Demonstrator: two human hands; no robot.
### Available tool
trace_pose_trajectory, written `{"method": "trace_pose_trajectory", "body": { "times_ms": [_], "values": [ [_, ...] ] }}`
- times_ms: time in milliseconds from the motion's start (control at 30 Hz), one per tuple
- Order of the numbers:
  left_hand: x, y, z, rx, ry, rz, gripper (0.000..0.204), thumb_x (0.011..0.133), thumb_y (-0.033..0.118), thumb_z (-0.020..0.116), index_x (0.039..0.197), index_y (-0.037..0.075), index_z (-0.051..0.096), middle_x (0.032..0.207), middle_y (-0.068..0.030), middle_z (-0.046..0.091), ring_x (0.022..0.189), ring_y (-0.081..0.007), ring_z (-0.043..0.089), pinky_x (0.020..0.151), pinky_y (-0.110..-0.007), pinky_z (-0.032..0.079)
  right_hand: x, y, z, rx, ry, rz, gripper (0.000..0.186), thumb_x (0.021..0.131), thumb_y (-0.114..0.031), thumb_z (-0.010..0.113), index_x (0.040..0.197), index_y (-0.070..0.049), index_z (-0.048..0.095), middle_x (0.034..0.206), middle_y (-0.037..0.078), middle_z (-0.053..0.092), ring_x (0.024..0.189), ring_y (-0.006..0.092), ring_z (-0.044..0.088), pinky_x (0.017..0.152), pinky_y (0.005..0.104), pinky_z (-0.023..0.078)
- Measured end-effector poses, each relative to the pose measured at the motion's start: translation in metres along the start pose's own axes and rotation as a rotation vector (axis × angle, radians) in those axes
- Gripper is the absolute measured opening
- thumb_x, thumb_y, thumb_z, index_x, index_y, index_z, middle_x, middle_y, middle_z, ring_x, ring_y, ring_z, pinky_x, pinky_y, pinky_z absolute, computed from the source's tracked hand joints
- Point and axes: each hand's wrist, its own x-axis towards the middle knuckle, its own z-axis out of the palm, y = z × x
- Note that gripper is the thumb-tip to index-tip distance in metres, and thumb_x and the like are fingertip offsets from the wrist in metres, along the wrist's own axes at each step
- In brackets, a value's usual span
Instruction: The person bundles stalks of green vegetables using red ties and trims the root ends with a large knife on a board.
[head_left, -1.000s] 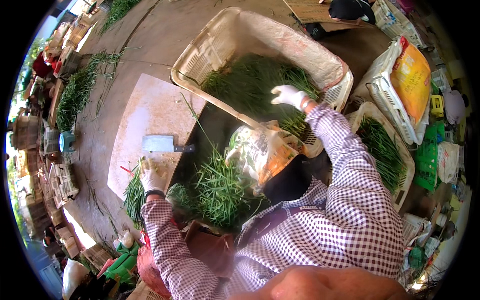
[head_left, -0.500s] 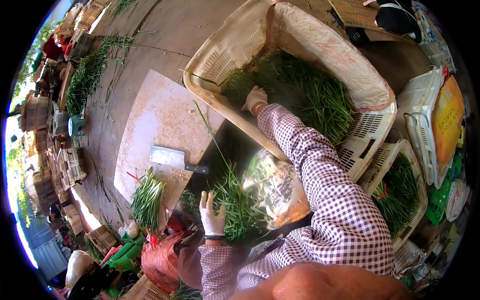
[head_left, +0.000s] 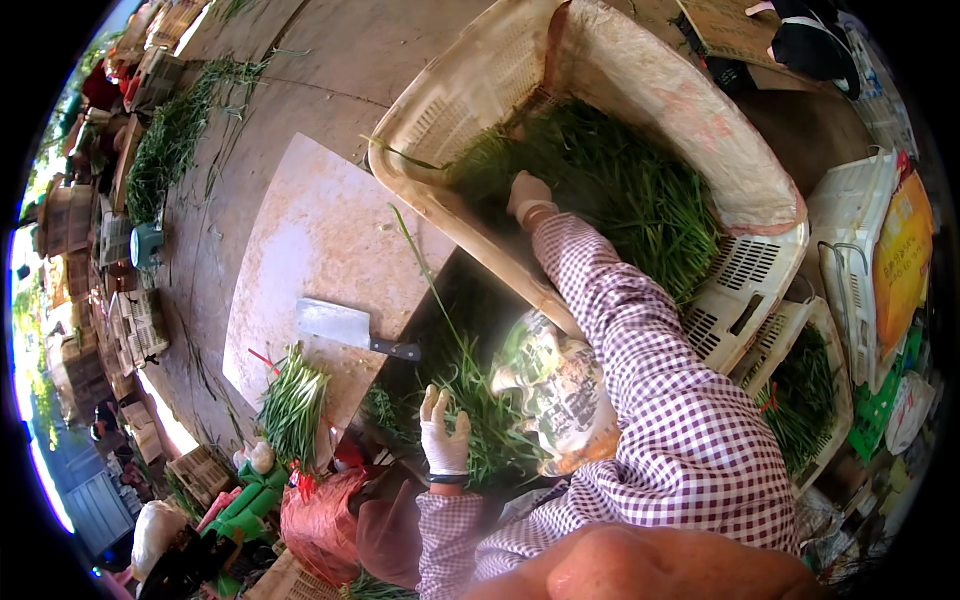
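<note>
My right hand [head_left: 530, 195], in a white glove, reaches into long green leaves [head_left: 640, 200] in a large plastic crate [head_left: 760, 160]; its fingers are mostly hidden. My left hand [head_left: 443, 437], also gloved, is raised with fingers apart and nothing in it, over loose greens [head_left: 490, 450]. To its left, a bundle of greens [head_left: 293, 405] with a red tie rests on a pale board [head_left: 290, 230]. A cleaver [head_left: 333, 322] with a dark handle lies on that board. Below my right arm is a crumpled printed plastic bag [head_left: 545, 390].
A smaller crate of greens [head_left: 805, 390] and a white crate with a yellow bag [head_left: 895, 270] stand at right. Scattered greens [head_left: 170, 150] lie on the concrete floor at left, beside stacked crates [head_left: 75, 230]. A red sack [head_left: 315, 520] is at lower left.
My left hand has let go of the bundle, leaving it on the board, and moved right. My right hand has reached farther left into the large crate. The view has shifted.
</note>
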Motion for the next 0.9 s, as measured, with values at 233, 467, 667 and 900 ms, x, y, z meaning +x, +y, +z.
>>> {"method": "trace_pose_trajectory", "body": {
  "times_ms": [233,467,667,900],
  "values": [
    [0.006,-0.001,-0.002,-0.020,0.005,0.019,0.052,0.076,0.000,0.069,0.126,0.006,0.057,0.137,-0.0189,0.048,0.125,-0.0342,0.049,0.103,-0.040,0.042,0.068,0.125,-0.023,0.665,-0.220,-0.308,0.052,0.080,-0.035,0.071,0.112,0.006,0.065,0.108,0.019,0.068,0.102,0.0276,0.064,0.089,0.0339,0.048],
    [0.039,0.023,-0.002,-0.076,-0.006,0.042,0.054,0.074,-0.002,0.068,0.127,0.009,0.057,0.136,-0.0165,0.051,0.122,-0.0316,0.052,0.102,-0.038,0.043,0.044,0.148,-0.038,1.387,-0.450,-0.199,0.041,0.087,-0.025,0.063,0.119,0.001,0.062,0.106,0.008,0.068,0.093,0.0166,0.065,0.084,0.0299,0.050],
    [0.093,0.053,0.017,-0.304,0.010,0.139,0.069,0.072,-0.002,0.072,0.136,0.005,0.047,0.134,-0.0163,0.053,0.118,-0.0288,0.055,0.097,-0.036,0.047,-0.006,0.121,-0.071,1.357,-0.438,-0.384,0.044,0.089,-0.023,0.062,0.129,-0.003,0.056,0.116,0.005,0.064,0.099,0.0141,0.061,0.089,0.0288,0.048],
    [0.167,0.111,0.047,-0.634,-0.019,0.119,0.098,0.073,0.007,0.080,0.150,0.002,0.020,0.134,-0.0172,0.051,0.105,-0.0216,0.059,0.085,-0.033,0.051,-0.031,0.119,-0.096,0.745,-0.232,-0.831,0.044,0.093,-0.022,0.060,0.132,-0.004,0.054,0.131,0.004,0.056,0.115,0.0146,0.050,0.098,0.0308,0.041]
  ]
}}
